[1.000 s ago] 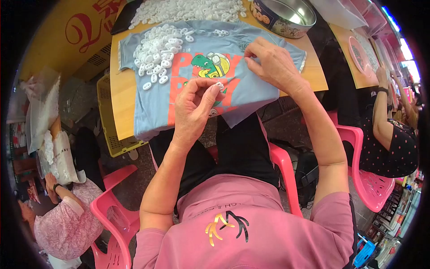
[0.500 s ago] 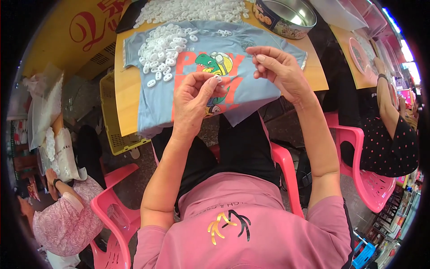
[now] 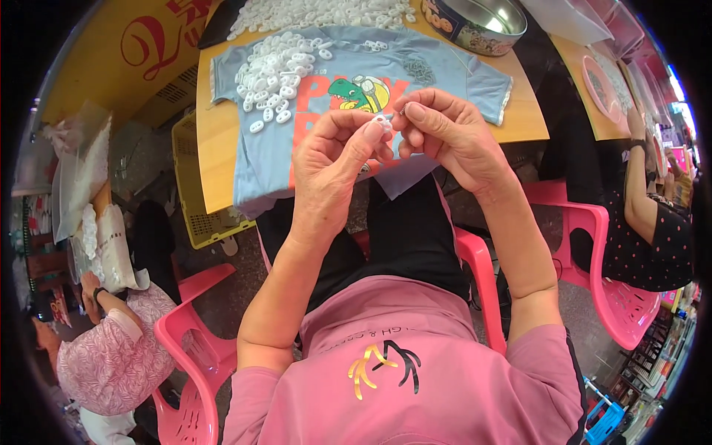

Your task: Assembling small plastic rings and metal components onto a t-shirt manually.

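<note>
My left hand (image 3: 331, 152) pinches a small white plastic piece (image 3: 383, 121) between thumb and fingertips. Close beside it, the thumb and forefinger of my right hand (image 3: 461, 139) are pressed together on a tiny dark bit, too small to name. Both hands hover above a light blue T-shirt (image 3: 259, 165) with a green dinosaur print, spread on the table. On the shirt, to the left, lies a heap of white oval pieces (image 3: 273, 74) with two holes each. A small cluster of fine grey bits (image 3: 420, 71) rests near the right sleeve.
A bigger pile of white pieces (image 3: 319, 15) covers the table's (image 3: 215, 178) far side, beside a round tin (image 3: 486, 43). A yellow crate (image 3: 200, 215) stands left of the table. People sit on both sides near pink chairs (image 3: 194, 326).
My right hand has come from beside the grey bits down and left to meet my left hand. My left hand has shifted right and slightly up, still pinching the white piece.
</note>
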Motion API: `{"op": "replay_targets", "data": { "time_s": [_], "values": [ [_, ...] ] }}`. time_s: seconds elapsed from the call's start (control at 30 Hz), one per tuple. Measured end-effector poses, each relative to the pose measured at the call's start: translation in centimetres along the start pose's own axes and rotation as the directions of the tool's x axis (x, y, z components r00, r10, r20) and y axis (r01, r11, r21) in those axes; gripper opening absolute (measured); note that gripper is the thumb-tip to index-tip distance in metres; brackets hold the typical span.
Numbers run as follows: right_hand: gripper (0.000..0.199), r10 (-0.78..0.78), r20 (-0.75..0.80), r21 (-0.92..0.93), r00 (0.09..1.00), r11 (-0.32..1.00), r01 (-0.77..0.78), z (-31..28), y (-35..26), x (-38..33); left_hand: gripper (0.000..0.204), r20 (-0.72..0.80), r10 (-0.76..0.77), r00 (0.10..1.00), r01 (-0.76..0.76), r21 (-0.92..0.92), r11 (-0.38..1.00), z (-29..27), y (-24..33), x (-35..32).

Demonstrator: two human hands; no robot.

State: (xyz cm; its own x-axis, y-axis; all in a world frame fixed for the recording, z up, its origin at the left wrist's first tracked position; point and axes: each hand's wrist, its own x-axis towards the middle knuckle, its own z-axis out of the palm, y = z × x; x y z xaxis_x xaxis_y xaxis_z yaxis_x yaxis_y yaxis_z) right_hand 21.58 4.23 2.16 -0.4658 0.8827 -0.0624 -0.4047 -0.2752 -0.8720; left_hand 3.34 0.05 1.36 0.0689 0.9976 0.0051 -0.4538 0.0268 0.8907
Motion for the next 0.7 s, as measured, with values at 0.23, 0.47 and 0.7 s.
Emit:
{"op": "replay_targets", "data": {
  "time_s": [0.23,0.47,0.7],
  "values": [
    [0.018,-0.153,-0.087,-0.139,0.984,0.980,0.140,1.5,0.6,-0.7,0.017,-0.043,0.016,0.999,-0.016,-0.001,1.000,0.7,-0.1,-0.5],
    [0.016,-0.295,-0.085,-0.327,0.952,0.911,0.253,2.3,1.7,-0.6,0.016,-0.047,0.051,0.998,-0.051,0.006,0.999,0.6,-0.4,-0.8],
    [0.015,-0.262,-0.136,-0.257,0.956,0.941,0.221,2.9,2.1,-0.6,0.017,-0.051,0.062,0.997,-0.062,0.002,0.998,0.5,-0.4,-0.9]
  ]
}}
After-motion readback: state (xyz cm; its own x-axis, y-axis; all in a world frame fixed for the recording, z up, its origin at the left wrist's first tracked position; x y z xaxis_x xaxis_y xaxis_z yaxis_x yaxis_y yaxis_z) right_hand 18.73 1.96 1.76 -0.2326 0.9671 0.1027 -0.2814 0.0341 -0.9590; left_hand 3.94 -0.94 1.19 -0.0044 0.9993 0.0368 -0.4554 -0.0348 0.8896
